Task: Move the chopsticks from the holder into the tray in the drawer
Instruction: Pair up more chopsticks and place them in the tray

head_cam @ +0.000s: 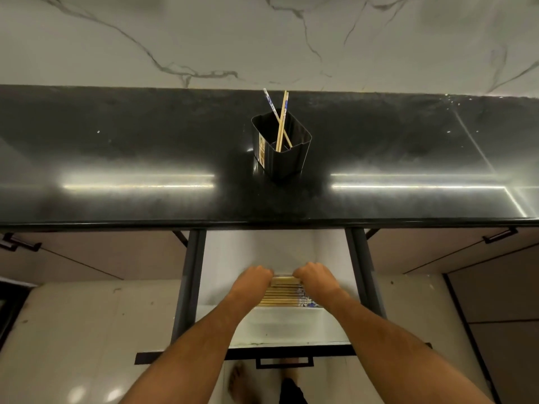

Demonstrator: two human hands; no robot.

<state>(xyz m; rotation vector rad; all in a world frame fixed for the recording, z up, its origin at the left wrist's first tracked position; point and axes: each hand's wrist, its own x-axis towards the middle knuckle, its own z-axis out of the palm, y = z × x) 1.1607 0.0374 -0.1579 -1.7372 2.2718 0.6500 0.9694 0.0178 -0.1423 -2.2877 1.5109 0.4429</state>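
The tabletop (116, 158) is black, smooth and very shiny. The holder (287, 154) looks like shiny black plastic. The chopsticks (280, 135) look like pale wood.

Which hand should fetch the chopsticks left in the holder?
Probably the right hand: the holder sits slightly right of the drawer's middle. Both hands are equally low, so it is close.

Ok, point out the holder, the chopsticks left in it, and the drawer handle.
holder (287, 163): head view, on its front wall.
chopsticks left in the holder (281, 123): head view, on the sticks where they cross above the rim.
drawer handle (284, 365): head view, on the bar's middle.
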